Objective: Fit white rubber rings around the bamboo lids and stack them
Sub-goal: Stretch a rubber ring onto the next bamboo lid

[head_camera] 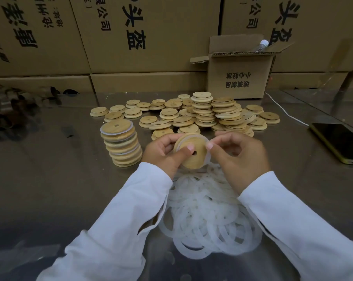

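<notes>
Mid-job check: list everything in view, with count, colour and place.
Held lid: one, tan bamboo, between both hands.
Rubber ring: one, white, along the held lid's top and right rim.
Ringed stack: one, tan with white rims, left of the hands.
Bare lids: many, tan, heaped behind the hands, two taller stacks.
Loose rings: many, white, heaped on the table beneath the forearms.
Small carton: one, brown, open, back right.
Bottle: one, clear with white cap, inside the small carton.
Phone: one, dark, table's right edge.
Cable: one, white, between small carton and phone.
Large cartons: several, brown, along the back.
Table: one, shiny metal.
Left hand: grips the held lid.
Right hand: pinches the rubber ring at the lid's right edge.
</notes>
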Motion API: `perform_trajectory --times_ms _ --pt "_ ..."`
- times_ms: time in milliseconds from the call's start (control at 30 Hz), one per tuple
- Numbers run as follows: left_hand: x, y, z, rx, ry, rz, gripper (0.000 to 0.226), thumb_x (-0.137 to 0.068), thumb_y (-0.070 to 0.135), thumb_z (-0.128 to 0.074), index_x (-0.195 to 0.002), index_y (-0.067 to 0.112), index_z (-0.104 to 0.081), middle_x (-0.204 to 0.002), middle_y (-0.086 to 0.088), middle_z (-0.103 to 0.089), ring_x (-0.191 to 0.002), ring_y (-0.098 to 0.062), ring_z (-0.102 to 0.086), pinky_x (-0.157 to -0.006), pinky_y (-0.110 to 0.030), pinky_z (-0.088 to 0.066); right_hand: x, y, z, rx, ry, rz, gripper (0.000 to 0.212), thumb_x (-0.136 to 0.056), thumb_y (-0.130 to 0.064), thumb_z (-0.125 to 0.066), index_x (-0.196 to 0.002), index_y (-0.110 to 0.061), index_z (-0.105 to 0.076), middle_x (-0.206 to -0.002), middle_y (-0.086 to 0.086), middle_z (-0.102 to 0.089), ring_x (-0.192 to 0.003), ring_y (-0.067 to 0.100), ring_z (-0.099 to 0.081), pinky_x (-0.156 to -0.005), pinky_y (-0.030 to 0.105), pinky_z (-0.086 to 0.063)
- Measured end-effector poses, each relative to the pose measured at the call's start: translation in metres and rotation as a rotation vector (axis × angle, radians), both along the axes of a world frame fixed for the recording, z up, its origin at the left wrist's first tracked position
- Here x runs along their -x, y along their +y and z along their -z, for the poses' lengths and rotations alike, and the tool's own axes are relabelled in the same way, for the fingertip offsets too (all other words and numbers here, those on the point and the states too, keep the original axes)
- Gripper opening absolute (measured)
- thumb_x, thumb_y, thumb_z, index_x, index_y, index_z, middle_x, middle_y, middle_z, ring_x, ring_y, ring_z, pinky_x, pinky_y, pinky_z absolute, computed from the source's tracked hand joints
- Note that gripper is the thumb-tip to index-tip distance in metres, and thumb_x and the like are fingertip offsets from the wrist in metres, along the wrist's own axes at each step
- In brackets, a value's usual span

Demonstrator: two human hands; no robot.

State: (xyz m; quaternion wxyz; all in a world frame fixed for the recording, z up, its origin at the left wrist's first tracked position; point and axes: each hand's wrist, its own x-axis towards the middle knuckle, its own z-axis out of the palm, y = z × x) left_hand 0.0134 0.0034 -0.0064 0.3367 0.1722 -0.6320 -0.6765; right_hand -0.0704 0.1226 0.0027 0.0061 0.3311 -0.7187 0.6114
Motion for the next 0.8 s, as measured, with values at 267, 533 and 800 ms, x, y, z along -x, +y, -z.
perform_trajectory --times_ms 267,533,800 --pt "0.002 0.002 0.002 -0.116 0.006 0.017 0.021 -0.077 -0.002 -0.064 -0.094 0.010 -0.065 -0.091 -0.012 -0.071 -0.090 -0.031 -0.066 -0.089 -0.048 -0.050 0.000 0.001 0.002 -0.054 0.125 0.091 0.018 -0.077 -0.022 -0.071 -0.066 -0.034 -0.064 -0.080 -0.030 -0.057 -0.082 -0.020 -0.055 -0.071 -0.002 -0.040" --pt "0.000 0.003 0.007 0.101 -0.149 0.016 0.013 -0.080 0.011 -0.067 -0.084 0.024 -0.066 -0.086 -0.004 -0.071 -0.083 -0.020 -0.067 -0.078 -0.031 -0.052 0.001 0.000 0.007 -0.216 0.328 0.065 0.015 -0.081 -0.025 -0.065 -0.070 -0.033 -0.058 -0.078 -0.013 -0.064 -0.079 0.006 -0.059 -0.073 0.028 -0.047" --pt "-0.001 0.004 0.000 0.235 -0.077 0.007 0.020 -0.081 0.009 -0.066 -0.077 0.028 -0.065 -0.079 0.005 -0.069 -0.082 -0.016 -0.065 -0.075 -0.029 -0.054 0.006 0.004 -0.006 -0.178 0.247 0.030 0.027 -0.081 -0.020 -0.067 -0.063 -0.036 -0.055 -0.085 -0.007 -0.062 -0.082 0.008 -0.056 -0.070 0.016 -0.039"
